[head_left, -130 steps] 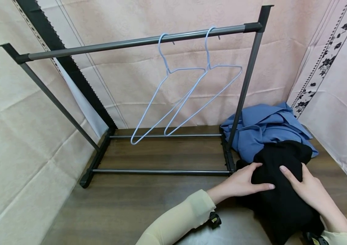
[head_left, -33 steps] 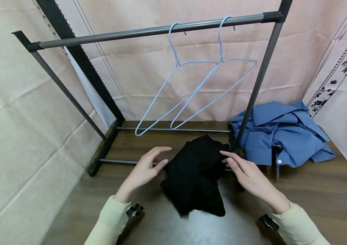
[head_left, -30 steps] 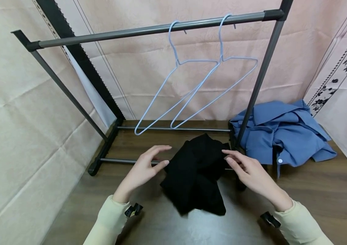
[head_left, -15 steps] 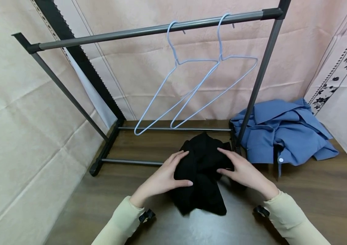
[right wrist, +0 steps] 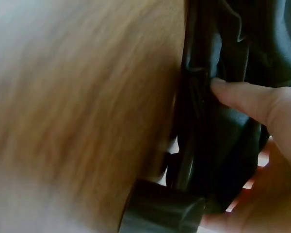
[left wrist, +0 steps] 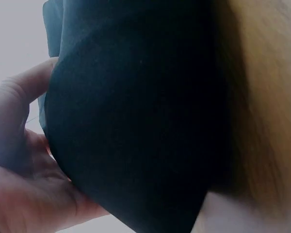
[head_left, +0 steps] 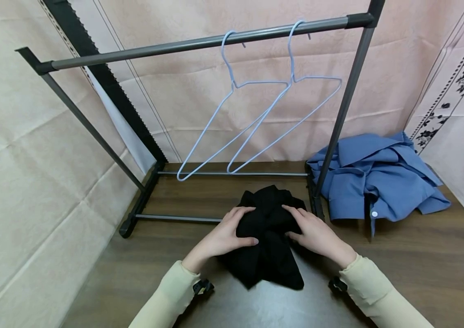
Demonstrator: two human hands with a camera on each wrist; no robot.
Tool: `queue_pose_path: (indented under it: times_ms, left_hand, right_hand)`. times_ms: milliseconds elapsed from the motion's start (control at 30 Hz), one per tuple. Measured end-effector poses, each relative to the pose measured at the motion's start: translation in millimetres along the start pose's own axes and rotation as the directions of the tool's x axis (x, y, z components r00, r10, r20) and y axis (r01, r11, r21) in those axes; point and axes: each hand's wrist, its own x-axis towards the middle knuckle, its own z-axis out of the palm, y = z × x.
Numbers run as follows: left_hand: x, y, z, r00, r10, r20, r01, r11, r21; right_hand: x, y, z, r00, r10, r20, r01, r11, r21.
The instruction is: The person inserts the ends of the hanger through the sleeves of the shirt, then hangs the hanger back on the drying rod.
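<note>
A crumpled black garment point(head_left: 270, 228) lies on the wooden surface in front of the rack; its kind is hard to make out. My left hand point(head_left: 227, 234) holds its left side, thumb on the near face and fingers over the far part. On the opposite side my right hand point(head_left: 313, 232) grips the cloth between thumb and fingers. In the left wrist view, dark fabric point(left wrist: 136, 107) fills the middle beside the left hand point(left wrist: 24, 160). The right wrist view shows the right thumb pressing into folds of the black garment point(right wrist: 223, 131), with the other fingers partly hidden behind it.
A dark metal clothes rack point(head_left: 191, 44) stands behind the garment. Two light-blue hangers point(head_left: 207, 130) point(head_left: 315, 109) hang from its bar, overlapping. A crumpled blue shirt point(head_left: 379, 177) lies by the rack's right leg. Pale cloth walls point(head_left: 166, 105) enclose the back and sides.
The black garment came from the right, beside the blue shirt, to the middle. The hands, apart around it a second ago, have closed in and taken hold of both sides.
</note>
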Motion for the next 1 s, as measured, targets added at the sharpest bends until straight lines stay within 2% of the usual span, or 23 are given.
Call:
queue_pose_path:
  times_ms: [300, 500, 667, 767, 833, 933, 1000]
  left_hand:
    - [2.6, -4.4, -6.9, 0.997, 0.06, -0.039, -0.059, 0.998, 0.01]
    - [0.8, -6.4, -20.1, 0.992, 0.104, -0.078, -0.103, 0.995, 0.018]
    - [-2.6, -1.1, -28.2, 0.984, 0.117, -0.133, -0.118, 0.993, -0.001]
    - [-5.7, 4.8, -34.7, 0.972, 0.123, -0.202, -0.132, 0.991, -0.032]
    - [-8.3, 9.2, -39.6, 0.957, 0.135, -0.257, -0.151, 0.987, -0.044]
    - [-12.9, 16.6, -47.1, 0.927, 0.157, -0.341, -0.184, 0.982, -0.047]
    - [-15.6, 21.8, -52.0, 0.903, 0.171, -0.394, -0.208, 0.977, -0.055]
  right_hand:
    - [-2.3, 0.6, -5.5, 1.0, -0.018, -0.015, 0.019, 0.996, 0.084]
    - [-5.1, -0.2, -23.5, 0.999, -0.034, 0.012, 0.032, 0.988, 0.149]
    - [-10.3, -3.0, -45.2, 0.999, 0.003, -0.044, 0.008, 0.973, 0.229]
    - [-14.9, -6.4, -60.6, 0.991, 0.015, -0.136, 0.019, 0.968, 0.251]
    - [-18.4, -8.8, -70.3, 0.977, 0.004, -0.212, 0.045, 0.973, 0.228]
    - [-24.4, -12.7, -83.0, 0.944, -0.026, -0.33, 0.095, 0.976, 0.194]
    - [-28.3, -15.1, -89.9, 0.911, -0.05, -0.409, 0.132, 0.976, 0.174]
